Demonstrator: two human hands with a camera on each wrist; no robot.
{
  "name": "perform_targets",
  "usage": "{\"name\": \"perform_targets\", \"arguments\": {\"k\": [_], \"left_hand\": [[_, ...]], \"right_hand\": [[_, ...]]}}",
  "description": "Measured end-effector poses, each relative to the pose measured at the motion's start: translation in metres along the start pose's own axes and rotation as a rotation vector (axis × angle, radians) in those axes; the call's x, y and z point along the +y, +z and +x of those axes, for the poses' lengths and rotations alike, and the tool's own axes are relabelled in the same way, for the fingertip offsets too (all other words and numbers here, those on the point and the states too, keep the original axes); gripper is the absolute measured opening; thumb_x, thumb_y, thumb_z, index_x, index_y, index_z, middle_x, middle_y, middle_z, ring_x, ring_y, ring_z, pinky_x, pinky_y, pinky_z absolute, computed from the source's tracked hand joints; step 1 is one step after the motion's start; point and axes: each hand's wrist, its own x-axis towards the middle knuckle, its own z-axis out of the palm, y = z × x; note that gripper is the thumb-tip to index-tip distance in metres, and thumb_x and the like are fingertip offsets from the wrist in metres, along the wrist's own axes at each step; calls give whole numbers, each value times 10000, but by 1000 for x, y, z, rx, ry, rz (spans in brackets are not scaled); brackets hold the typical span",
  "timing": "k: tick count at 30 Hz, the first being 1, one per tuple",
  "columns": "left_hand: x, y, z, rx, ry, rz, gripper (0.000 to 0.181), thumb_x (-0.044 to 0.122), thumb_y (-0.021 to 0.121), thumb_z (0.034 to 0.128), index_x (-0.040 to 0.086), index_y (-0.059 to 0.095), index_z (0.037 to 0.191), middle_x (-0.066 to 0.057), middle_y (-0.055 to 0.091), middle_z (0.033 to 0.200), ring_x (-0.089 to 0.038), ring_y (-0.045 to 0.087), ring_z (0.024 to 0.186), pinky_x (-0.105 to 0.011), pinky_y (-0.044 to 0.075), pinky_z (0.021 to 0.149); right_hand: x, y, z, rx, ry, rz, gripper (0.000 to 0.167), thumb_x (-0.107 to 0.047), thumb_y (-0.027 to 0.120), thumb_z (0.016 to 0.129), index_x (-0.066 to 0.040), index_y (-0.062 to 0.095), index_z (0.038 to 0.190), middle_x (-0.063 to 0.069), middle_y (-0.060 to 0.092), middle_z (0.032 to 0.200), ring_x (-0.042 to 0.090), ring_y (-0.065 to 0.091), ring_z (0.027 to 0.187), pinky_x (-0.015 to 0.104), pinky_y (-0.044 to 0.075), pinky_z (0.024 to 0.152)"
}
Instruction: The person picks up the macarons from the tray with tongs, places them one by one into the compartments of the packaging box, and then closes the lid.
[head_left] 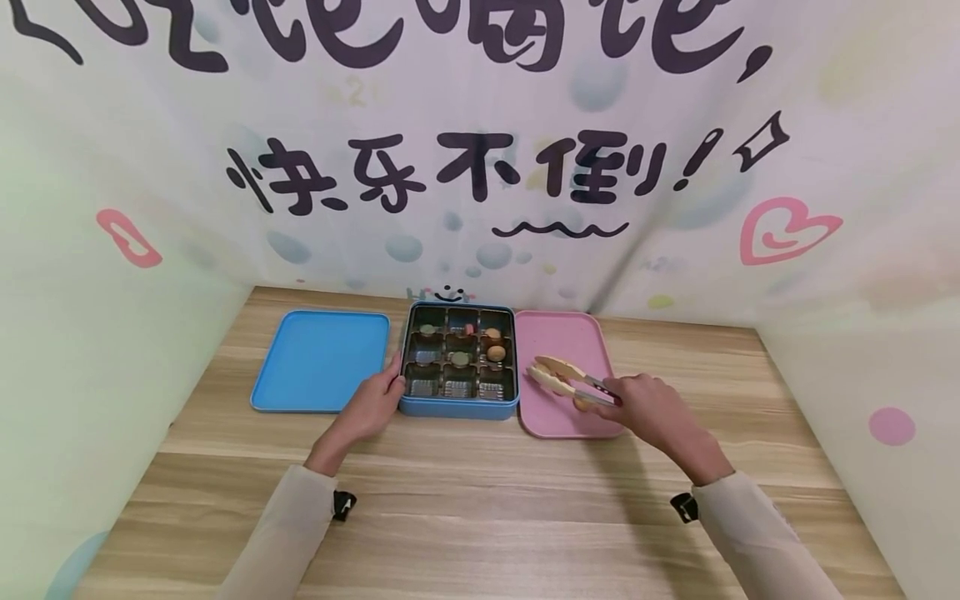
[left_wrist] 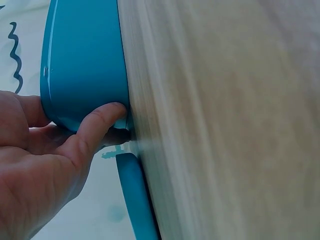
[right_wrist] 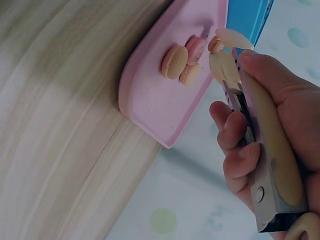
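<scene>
The left hand (head_left: 373,404) grips the left side of a blue box (head_left: 459,408) with a dark divided insert. In the left wrist view the hand (left_wrist: 55,155) has its thumb against the box wall (left_wrist: 87,60) and other fingers round the corner. Several macarons, among them a greenish one (head_left: 460,359) and a tan one (head_left: 496,353), lie in its compartments. Over the pink tray (head_left: 558,329), the right hand (head_left: 656,408) holds tongs (head_left: 562,367). The right wrist view shows a small macaron (right_wrist: 215,45) at the tong tips; whether it is pinched I cannot tell. Several macarons (right_wrist: 175,62) lie on the tray.
A flat blue tray or lid (head_left: 322,360) lies left of the box. The pink tray adjoins the box's right side. All stand on a wood-grain table (head_left: 480,508), near its back edge, with printed walls (head_left: 420,100) behind and at both sides.
</scene>
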Motion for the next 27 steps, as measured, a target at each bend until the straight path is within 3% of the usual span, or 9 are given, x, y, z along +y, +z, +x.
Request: {"name": "perform_targets", "arguments": {"k": [5, 10, 19, 27], "left_hand": [[0, 0, 0, -4, -7, 0, 574, 204, 328, 1093, 32, 88, 1584, -112, 482, 691, -141, 273, 448, -300, 333, 495], [0, -1, -1, -2, -9, 5, 573, 203, 328, 1093, 34, 90, 1586, -138, 500, 752, -142, 276, 450, -301, 337, 499], [1, -1, -2, -7, 2, 3, 574, 194, 327, 1091, 24, 84, 1583, -51, 435, 617, -142, 266, 441, -295, 326, 485], [1, -1, -1, -6, 3, 11, 572, 197, 329, 1092, 30, 90, 1584, -62, 456, 634, -139, 260, 444, -293, 325, 486]], "right_hand": [[-1, -5, -2, 26, -9, 4, 370, -382, 759, 866, -163, 520, 687, -59, 376, 568, 99, 371, 511, 263, 290, 484], [-1, -10, -4, 58, -10, 11, 318, -331, 753, 881, -165, 534, 720, -52, 393, 588, 103, 375, 528, 264, 297, 511], [-8, -17, -6, 63, -28, 31, 268, -360, 737, 892, -180, 577, 774, -73, 417, 607, 85, 379, 535, 255, 310, 513], [-19, -19, -9, 97, -74, 31, 349, -462, 725, 875, -200, 542, 733, -95, 405, 602, 63, 363, 528, 238, 310, 502]]}}
